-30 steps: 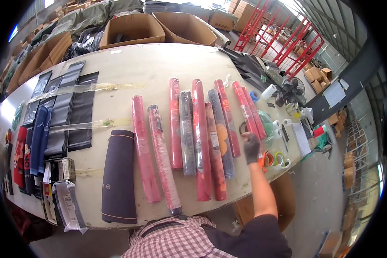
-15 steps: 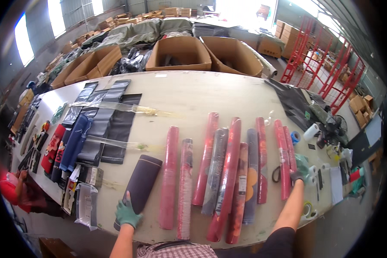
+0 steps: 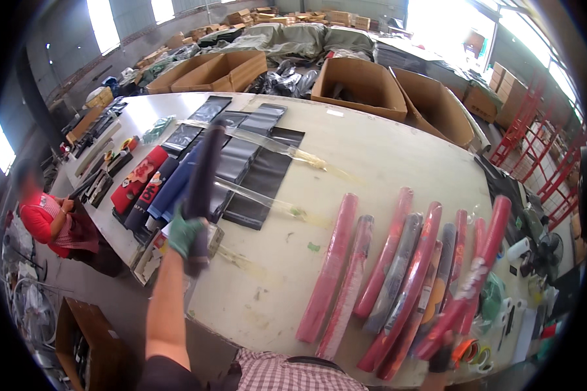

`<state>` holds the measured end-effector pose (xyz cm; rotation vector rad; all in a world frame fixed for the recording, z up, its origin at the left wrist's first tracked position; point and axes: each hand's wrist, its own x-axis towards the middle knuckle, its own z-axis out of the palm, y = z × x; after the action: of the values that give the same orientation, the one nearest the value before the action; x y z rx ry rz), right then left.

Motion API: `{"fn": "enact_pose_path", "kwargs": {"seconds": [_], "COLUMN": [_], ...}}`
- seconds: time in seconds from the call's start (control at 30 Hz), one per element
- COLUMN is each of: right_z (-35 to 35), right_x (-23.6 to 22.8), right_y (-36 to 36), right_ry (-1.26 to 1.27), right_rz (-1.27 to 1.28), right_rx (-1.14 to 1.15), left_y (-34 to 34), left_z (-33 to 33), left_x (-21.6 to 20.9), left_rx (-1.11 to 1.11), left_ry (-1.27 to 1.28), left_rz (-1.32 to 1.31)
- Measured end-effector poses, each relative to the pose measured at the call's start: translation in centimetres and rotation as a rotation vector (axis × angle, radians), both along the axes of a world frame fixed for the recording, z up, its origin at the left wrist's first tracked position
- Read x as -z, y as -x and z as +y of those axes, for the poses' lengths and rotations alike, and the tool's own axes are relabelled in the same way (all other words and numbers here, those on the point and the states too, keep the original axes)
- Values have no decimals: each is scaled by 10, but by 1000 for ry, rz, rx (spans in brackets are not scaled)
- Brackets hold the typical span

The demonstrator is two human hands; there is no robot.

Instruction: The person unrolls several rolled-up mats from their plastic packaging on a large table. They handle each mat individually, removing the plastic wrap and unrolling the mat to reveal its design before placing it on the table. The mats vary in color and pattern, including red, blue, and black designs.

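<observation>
Head view shows me the left hand (image 3: 188, 238), gloved in green, clasping the dark roll (image 3: 205, 182) near its lower end, with the roll standing steeply over the left part of the table (image 3: 248, 306). I see the right hand (image 3: 442, 355), dark-gloved and a little blurred, gripping the lower end of a red roll (image 3: 472, 280) that slants up to the right across its neighbours. Outward from these, wrapped rolls (image 3: 329, 270) lie between the hands, black sheets (image 3: 267, 182) beyond the left, and open cartons (image 3: 358, 104) past the far edge.
</observation>
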<state>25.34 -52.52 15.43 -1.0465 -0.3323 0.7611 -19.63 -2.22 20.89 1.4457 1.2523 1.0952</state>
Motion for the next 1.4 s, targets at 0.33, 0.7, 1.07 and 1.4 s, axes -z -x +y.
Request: {"fn": "enact_pose_path", "kwargs": {"seconds": [0.33,0.7,1.07,1.4], "right_z": [215,222,283,250], "right_x": [-18,18,83,102], "right_y": [181,267,169,99], "right_ry": [-133,77,1147,1212], "right_rz": [-361,-712,-1804,-1661], "right_rx": [-587,-701,-521,-382], "left_y": [-88,-60,-38,-39], "left_z": [-80,-194,-213,-221], "left_x": [-120,-48,-75,-76], "left_rx": [596,373,316,385], "left_ry": [-593,-657,-901,-903], "left_rz": [28,-35,99,75]}}
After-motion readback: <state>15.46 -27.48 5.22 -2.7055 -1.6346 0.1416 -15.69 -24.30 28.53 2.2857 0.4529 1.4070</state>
